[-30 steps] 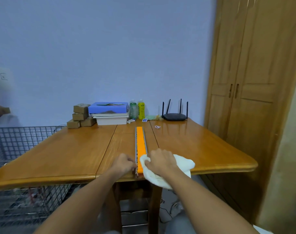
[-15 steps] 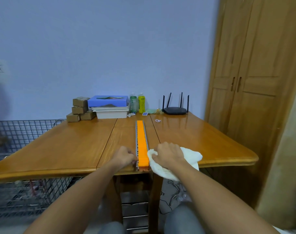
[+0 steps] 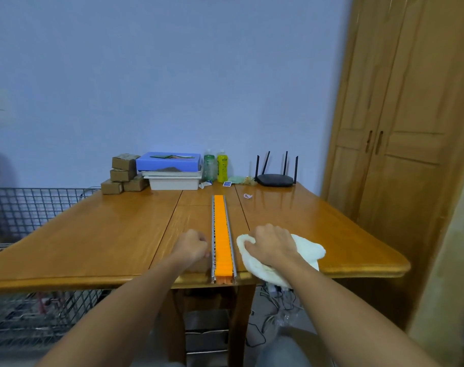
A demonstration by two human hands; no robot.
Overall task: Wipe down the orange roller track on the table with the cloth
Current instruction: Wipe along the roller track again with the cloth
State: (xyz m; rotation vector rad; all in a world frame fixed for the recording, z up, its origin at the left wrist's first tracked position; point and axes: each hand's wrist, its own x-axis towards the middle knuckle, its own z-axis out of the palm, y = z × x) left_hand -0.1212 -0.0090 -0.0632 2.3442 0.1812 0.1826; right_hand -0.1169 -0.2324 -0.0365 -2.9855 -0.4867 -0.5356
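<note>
The orange roller track (image 3: pixel 221 231), edged with metal rails, lies lengthwise down the middle of the wooden table (image 3: pixel 98 239), its near end at the front edge. My left hand (image 3: pixel 192 246) is a closed fist pressed against the track's left rail near that end. My right hand (image 3: pixel 272 243) grips the white cloth (image 3: pixel 306 251), which rests bunched on the tabletop just right of the track and hangs over the front edge. The cloth is off the orange rollers.
At the back stand small cardboard boxes (image 3: pixel 123 172), a blue box on white trays (image 3: pixel 170 169), two bottles (image 3: pixel 216 169) and a black router (image 3: pixel 276 178). A wire cage (image 3: pixel 27 207) is on the left, a wooden wardrobe (image 3: pixel 400 133) on the right. Cables lie under the table.
My right hand has slid the cloth off the near end of the track to the tabletop on its right. My left hand stays at the left rail. The camera has tilted.
</note>
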